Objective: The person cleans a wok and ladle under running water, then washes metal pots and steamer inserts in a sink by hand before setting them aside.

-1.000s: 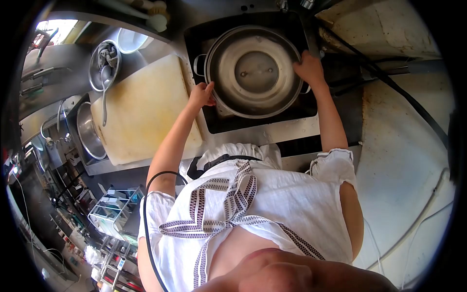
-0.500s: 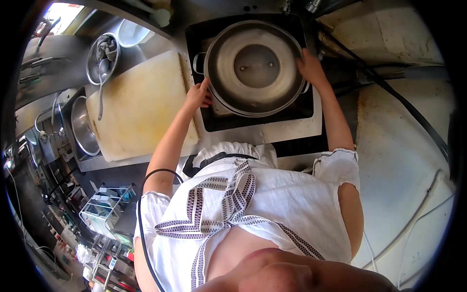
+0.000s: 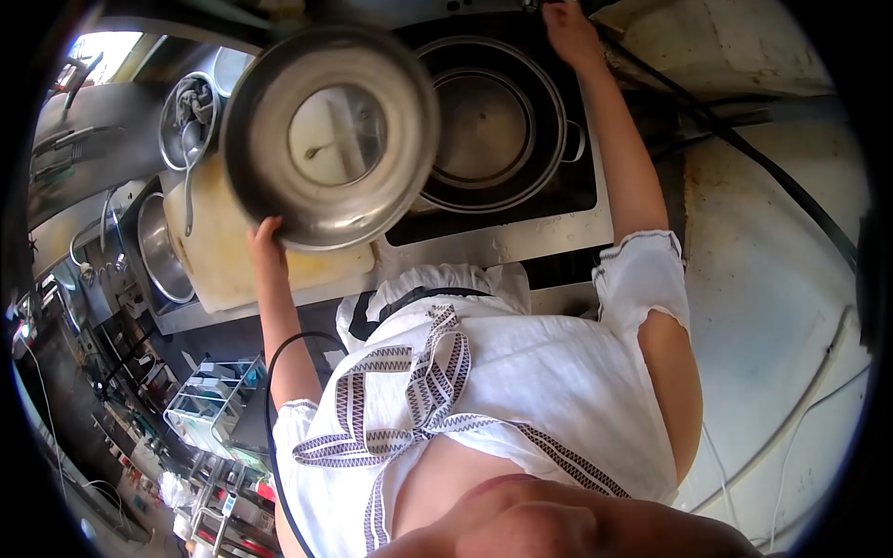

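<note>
In the head view my left hand (image 3: 267, 238) grips the rim of a wide metal lid (image 3: 256, 130) with a round see-through centre. The lid is raised over the cutting board and overlaps the left side of a large pot. That pot (image 3: 549, 167) stands uncovered on the black cooktop (image 3: 584, 191), its dark inside showing a lighter round area in the middle. At the far edge behind the cooktop, my right hand (image 3: 569, 33) is closed on a small metal tap (image 3: 532, 6), mostly hidden by the fingers.
A pale cutting board (image 3: 209, 265) lies left of the cooktop. Beyond it stands a metal bowl (image 3: 166, 139) with a grey cloth and a ladle (image 3: 190, 177). Another steel bowl (image 3: 163, 246) sits at the left. Black hoses (image 3: 744, 172) run along the right.
My left hand has lifted the lid off the pot and carried it left over the cutting board. My right hand has left the pot's right side and moved up to the tap.
</note>
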`<action>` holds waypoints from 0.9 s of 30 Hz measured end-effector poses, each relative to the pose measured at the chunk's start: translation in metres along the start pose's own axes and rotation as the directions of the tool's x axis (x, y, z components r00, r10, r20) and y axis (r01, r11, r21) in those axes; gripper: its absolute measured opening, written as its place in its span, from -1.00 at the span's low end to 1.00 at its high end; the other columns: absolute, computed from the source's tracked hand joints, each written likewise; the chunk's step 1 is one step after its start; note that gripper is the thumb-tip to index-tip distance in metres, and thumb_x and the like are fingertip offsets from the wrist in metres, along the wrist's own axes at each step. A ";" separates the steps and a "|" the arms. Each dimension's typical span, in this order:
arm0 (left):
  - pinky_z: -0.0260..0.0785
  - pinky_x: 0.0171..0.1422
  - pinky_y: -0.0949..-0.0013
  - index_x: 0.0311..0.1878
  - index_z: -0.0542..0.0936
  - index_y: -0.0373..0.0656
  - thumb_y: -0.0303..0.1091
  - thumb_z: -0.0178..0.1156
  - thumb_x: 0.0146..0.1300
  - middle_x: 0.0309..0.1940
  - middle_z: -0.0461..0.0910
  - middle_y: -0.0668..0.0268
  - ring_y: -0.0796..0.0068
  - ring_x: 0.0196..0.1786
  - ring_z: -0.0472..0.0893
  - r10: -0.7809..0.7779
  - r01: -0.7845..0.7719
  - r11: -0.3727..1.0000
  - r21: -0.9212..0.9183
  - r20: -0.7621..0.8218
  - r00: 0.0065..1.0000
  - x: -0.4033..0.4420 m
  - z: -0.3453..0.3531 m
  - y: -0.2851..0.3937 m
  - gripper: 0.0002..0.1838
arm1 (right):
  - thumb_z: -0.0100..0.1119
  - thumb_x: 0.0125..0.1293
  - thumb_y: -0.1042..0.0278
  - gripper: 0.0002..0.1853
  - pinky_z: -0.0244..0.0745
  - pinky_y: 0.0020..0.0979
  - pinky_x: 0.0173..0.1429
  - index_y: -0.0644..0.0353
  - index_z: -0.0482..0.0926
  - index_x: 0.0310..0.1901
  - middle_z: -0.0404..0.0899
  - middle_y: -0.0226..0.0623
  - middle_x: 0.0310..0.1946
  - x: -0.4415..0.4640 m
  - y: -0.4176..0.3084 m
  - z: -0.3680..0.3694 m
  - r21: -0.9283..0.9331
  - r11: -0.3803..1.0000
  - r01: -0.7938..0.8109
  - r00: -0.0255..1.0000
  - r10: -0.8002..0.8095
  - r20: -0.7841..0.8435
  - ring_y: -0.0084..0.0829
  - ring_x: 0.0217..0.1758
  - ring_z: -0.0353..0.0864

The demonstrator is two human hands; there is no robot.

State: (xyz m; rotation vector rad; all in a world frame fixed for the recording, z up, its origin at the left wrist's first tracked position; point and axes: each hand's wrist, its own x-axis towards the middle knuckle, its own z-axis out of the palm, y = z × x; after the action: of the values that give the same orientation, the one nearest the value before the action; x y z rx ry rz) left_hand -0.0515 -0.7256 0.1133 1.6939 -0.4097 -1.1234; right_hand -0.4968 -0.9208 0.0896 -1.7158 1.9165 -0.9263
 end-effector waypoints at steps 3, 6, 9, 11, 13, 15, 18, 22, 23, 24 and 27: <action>0.30 -0.29 0.48 -0.40 0.40 -0.29 -0.57 0.06 -0.15 -0.49 0.42 0.32 0.49 -0.38 0.44 -0.009 0.009 0.999 -0.048 -0.007 1.000 -0.003 -0.061 -0.020 -0.84 | -0.14 0.14 0.18 -0.47 0.14 -0.23 0.10 0.44 0.16 0.03 0.23 0.20 -0.03 0.034 0.010 0.014 -0.045 0.976 -0.213 0.968 0.217 0.123 -0.02 0.07 0.22; 0.32 -0.24 0.46 -0.40 0.40 -0.30 -0.58 0.04 -0.15 -0.48 0.41 0.31 0.47 -0.37 0.45 -0.050 0.037 0.995 -0.097 -0.134 0.990 -0.018 -0.092 -0.036 -0.84 | -0.16 0.15 0.16 -0.41 0.07 -0.27 0.17 0.43 0.05 0.11 0.12 0.16 0.07 0.042 0.009 0.053 -0.073 0.977 -0.199 0.978 0.203 0.051 -0.03 0.15 0.11; 0.37 -0.22 0.40 -0.46 0.42 -0.26 -0.52 0.03 -0.09 -0.45 0.45 0.29 0.44 -0.34 0.47 -0.121 0.074 0.979 -0.189 -0.250 0.961 -0.029 -0.107 -0.050 -0.93 | -0.17 0.15 0.13 -0.39 0.00 -0.28 0.21 0.40 0.02 0.13 0.07 0.10 0.11 0.046 0.002 0.088 -0.028 0.992 -0.124 0.983 0.119 -0.138 -0.04 0.19 0.05; 0.38 -0.14 0.33 -0.41 0.42 -0.24 -0.49 0.01 -0.05 -0.39 0.46 0.28 0.39 -0.26 0.49 -0.198 0.133 0.936 -0.327 -0.173 0.965 -0.032 -0.110 -0.059 -0.91 | -0.17 0.15 0.10 -0.38 -0.04 -0.28 0.23 0.39 0.03 0.13 0.07 0.08 0.12 0.047 -0.002 0.101 -0.035 0.984 -0.172 0.969 0.163 -0.185 -0.04 0.20 0.03; 0.35 -0.05 0.27 -0.25 0.39 -0.23 -0.43 0.00 0.00 -0.24 0.45 0.23 0.31 -0.15 0.46 -0.250 0.160 0.899 -0.408 -0.178 0.952 -0.035 -0.098 -0.060 -0.79 | -0.19 0.16 0.05 -0.36 -0.17 -0.25 0.29 0.35 0.01 0.16 0.04 -0.01 0.16 0.036 -0.030 0.095 -0.397 0.898 -0.188 0.982 0.178 -0.061 -0.06 0.23 -0.05; 0.33 -0.02 0.24 -0.14 0.34 -0.24 -0.40 0.00 0.03 -0.15 0.42 0.22 0.28 -0.10 0.44 -0.211 0.125 0.871 -0.476 -0.131 0.969 -0.039 -0.077 -0.058 -0.71 | -0.20 0.17 0.03 -0.36 -0.22 -0.24 0.30 0.34 0.01 0.16 0.03 -0.03 0.16 0.021 -0.033 0.103 -0.448 0.881 -0.151 0.986 0.168 -0.003 -0.07 0.24 -0.06; 0.31 0.02 0.21 -0.04 0.29 -0.24 -0.25 0.03 0.09 -0.10 0.39 0.21 0.23 -0.07 0.43 -0.167 0.102 0.872 -0.479 -0.095 0.981 -0.046 -0.051 -0.047 -0.61 | -0.21 0.18 0.01 -0.36 -0.20 -0.22 0.29 0.35 0.03 0.15 0.02 -0.08 0.18 0.017 -0.032 0.106 -0.528 0.849 -0.033 0.981 0.127 0.144 -0.07 0.25 -0.09; 0.28 0.05 0.23 0.01 0.26 -0.23 0.01 0.04 0.07 -0.07 0.36 0.12 0.21 -0.03 0.39 -0.220 0.199 0.876 -0.439 0.003 0.975 -0.048 -0.054 -0.045 -0.43 | -0.18 0.20 0.09 -0.49 0.13 -0.23 0.15 0.34 0.21 0.05 0.16 -0.09 0.10 0.024 -0.010 0.097 -0.584 0.753 0.302 0.937 -0.120 0.328 -0.14 0.18 0.10; 0.28 0.05 0.23 0.02 0.25 -0.26 0.04 0.03 0.06 -0.06 0.35 0.09 0.18 -0.02 0.39 -0.278 0.281 0.844 -0.456 0.075 0.958 -0.047 -0.059 -0.046 -0.40 | -0.18 0.20 0.09 -0.49 0.13 -0.23 0.15 0.34 0.21 0.05 0.16 -0.09 0.10 0.027 -0.002 0.094 -0.584 0.753 0.304 0.936 -0.120 0.332 -0.14 0.18 0.10; 0.26 0.06 0.23 0.03 0.22 -0.35 0.10 0.01 0.05 -0.08 0.36 0.05 0.15 -0.02 0.39 -0.298 0.312 0.830 -0.462 0.105 0.949 -0.051 -0.057 -0.043 -0.31 | -0.16 0.19 0.16 -0.56 0.21 -0.24 0.07 0.32 0.26 0.00 0.23 -0.10 0.04 0.028 0.002 0.088 -0.411 0.869 0.276 0.950 -0.180 0.256 -0.16 0.10 0.20; 0.25 0.07 0.26 0.02 0.21 -0.44 0.13 0.00 0.03 -0.03 0.33 0.00 0.17 0.07 0.32 -0.333 0.365 0.795 -0.485 0.154 0.930 -0.068 -0.047 -0.031 -0.25 | -0.11 0.15 0.26 -0.67 0.29 -0.26 -0.04 0.29 0.35 -0.10 0.35 -0.10 -0.09 0.024 -0.008 0.053 -0.076 0.997 0.006 0.949 0.018 0.316 -0.19 -0.05 0.35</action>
State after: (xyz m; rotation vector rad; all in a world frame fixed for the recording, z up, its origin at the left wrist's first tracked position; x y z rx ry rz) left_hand -0.0546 -0.6375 0.1216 1.2870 0.1766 -1.4087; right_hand -0.4586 -0.9550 0.0619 -1.7766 1.7604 -0.5398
